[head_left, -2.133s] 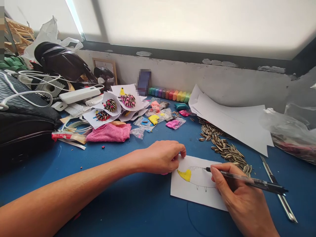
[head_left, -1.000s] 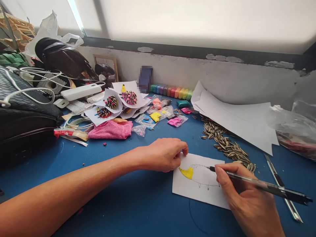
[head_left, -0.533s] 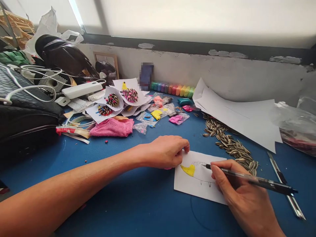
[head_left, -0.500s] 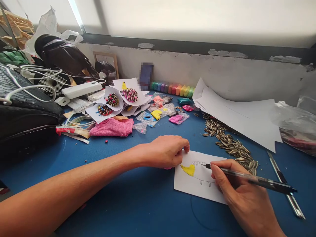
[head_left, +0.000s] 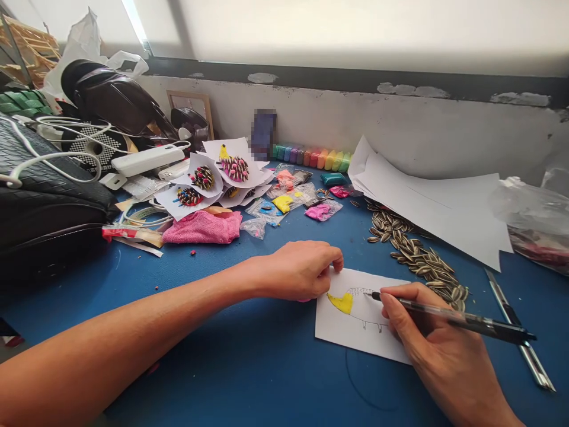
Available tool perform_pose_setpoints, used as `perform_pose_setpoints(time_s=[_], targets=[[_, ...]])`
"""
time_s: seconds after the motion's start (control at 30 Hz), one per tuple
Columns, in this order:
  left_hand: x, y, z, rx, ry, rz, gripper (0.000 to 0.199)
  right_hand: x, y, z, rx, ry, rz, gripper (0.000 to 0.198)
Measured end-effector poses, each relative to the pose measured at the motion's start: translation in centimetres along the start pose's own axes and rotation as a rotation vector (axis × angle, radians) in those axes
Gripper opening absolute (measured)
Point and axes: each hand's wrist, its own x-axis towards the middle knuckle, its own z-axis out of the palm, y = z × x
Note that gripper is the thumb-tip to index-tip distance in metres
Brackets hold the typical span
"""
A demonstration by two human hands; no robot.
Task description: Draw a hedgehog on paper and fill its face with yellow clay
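A small white sheet of paper (head_left: pixel 347 332) lies on the blue tabletop, bearing an ink outline of an animal with short legs and rows of small marks along its back. Its pointed head is filled with a yellow patch (head_left: pixel 341 303). My left hand (head_left: pixel 306 270), fingers curled, holds the paper at its upper left corner; a bit of pink shows beneath that hand. In my right hand (head_left: pixel 444 338) is a black pen (head_left: pixel 462 319), its tip on the drawing's back. My right hand covers the paper's right end and the animal's rear.
Sunflower seeds (head_left: pixel 424 261) lie beyond my right hand, near large white sheets (head_left: pixel 435 207) and a utility knife (head_left: pixel 518 332). Bags of coloured clay (head_left: pixel 288 201), finished seed-covered pictures (head_left: pixel 204 181) and a pink cloth (head_left: pixel 202 228) sit further back. A black bag (head_left: pixel 48 219) stands left.
The pen tip has shifted very slightly along the animal's back, with small marks there. Both hands keep their hold; the whole view has shifted a little.
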Motion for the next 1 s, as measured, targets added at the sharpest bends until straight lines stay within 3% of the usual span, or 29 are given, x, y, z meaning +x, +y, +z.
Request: perform_pose_setpoints(time_s=[0.53, 0.8, 1.0], targets=[[-0.08, 0.21, -0.29, -0.004, -0.021, -0.014, 0.03, -0.18, 0.28, -0.04, 0.005, 0.003, -0.006, 0.014], [-0.13, 0.23, -0.28, 0.006, -0.02, -0.008, 0.03, 0.1, -0.59, -0.34, 0.038, -0.025, 0.063, 0.019], [-0.15, 0.24, -0.29, 0.0, -0.019, -0.004, 0.031, -0.42, 0.4, -0.13, 0.033, -0.046, 0.056, 0.02]])
